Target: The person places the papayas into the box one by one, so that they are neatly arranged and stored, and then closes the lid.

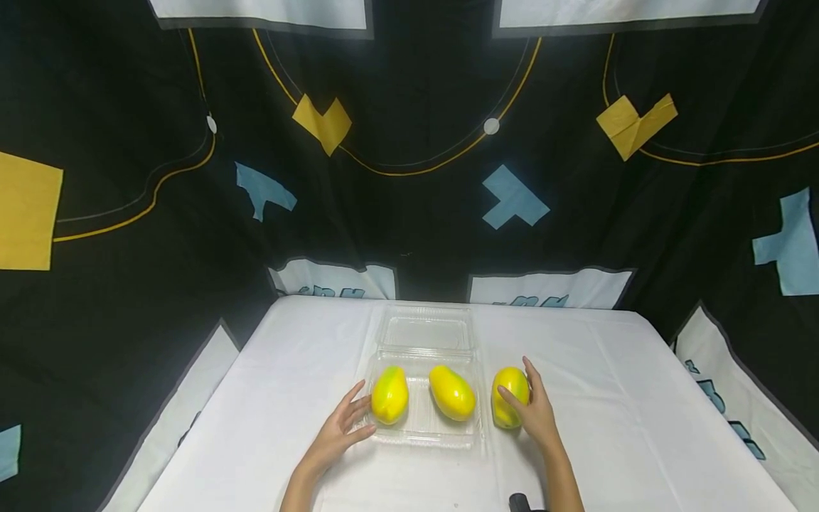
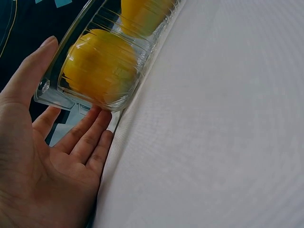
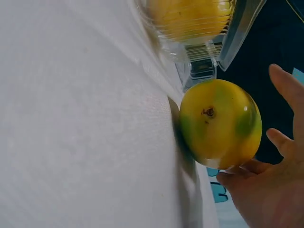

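A clear plastic clamshell container (image 1: 424,431) lies on the table with its lid (image 1: 427,331) folded back, away from me. Two yellow mangoes are inside, a left mango (image 1: 389,395) and a right mango (image 1: 452,392). Spread loosely, my left hand (image 1: 340,432) has its fingertips against the container's left wall in the left wrist view. A third mango (image 3: 220,124), yellow with green patches, sits on the table just right of the container. Around its right side is my right hand (image 1: 536,408), fingers touching it and thumb apart from its surface.
A white cloth (image 1: 614,412) covers the table. Behind the table hangs a dark curtain (image 1: 409,227) with yellow and blue shapes. A small black object (image 1: 520,502) shows at the front edge, beside the right forearm.
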`<state>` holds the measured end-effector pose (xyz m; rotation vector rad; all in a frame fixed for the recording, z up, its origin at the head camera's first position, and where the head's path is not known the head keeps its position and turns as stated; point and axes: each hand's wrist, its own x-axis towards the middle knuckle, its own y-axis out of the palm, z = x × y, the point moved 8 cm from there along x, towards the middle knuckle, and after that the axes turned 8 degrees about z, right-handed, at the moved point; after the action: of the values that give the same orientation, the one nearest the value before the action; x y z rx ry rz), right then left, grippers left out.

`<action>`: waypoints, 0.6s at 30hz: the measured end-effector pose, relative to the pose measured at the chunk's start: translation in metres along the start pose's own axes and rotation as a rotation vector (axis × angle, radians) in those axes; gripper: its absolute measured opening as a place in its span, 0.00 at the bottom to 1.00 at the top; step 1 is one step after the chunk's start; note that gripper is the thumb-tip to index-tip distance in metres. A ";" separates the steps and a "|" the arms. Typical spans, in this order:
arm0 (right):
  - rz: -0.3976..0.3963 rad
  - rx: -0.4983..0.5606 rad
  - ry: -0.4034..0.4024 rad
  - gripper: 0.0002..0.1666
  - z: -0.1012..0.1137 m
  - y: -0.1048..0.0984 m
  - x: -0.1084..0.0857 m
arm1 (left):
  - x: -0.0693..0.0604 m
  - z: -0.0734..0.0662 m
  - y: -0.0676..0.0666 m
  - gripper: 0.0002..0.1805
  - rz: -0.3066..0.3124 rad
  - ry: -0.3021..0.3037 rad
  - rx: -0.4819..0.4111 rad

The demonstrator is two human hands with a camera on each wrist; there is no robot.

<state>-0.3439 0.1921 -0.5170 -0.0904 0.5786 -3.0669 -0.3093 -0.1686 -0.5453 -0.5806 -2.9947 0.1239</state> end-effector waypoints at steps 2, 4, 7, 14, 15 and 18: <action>0.009 -0.003 -0.005 0.51 -0.002 0.001 -0.001 | 0.000 0.000 0.000 0.44 0.003 0.003 0.002; 0.017 -0.006 -0.005 0.50 -0.006 0.003 -0.001 | 0.000 -0.001 0.000 0.44 0.007 0.006 -0.001; 0.029 -0.008 0.002 0.48 -0.012 0.006 -0.001 | 0.000 -0.002 0.000 0.44 0.009 0.008 -0.004; 0.040 0.009 0.022 0.48 -0.020 0.009 -0.001 | 0.000 0.000 -0.001 0.44 -0.005 -0.013 0.002; 0.041 0.016 0.024 0.48 -0.021 0.009 -0.001 | 0.000 0.000 -0.001 0.44 -0.005 -0.016 0.001; 0.034 0.014 0.029 0.49 -0.023 0.009 -0.002 | 0.001 0.001 0.000 0.44 0.002 -0.014 0.001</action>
<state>-0.3435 0.1923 -0.5418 -0.0360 0.5540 -3.0435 -0.3100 -0.1684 -0.5463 -0.5845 -3.0073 0.1300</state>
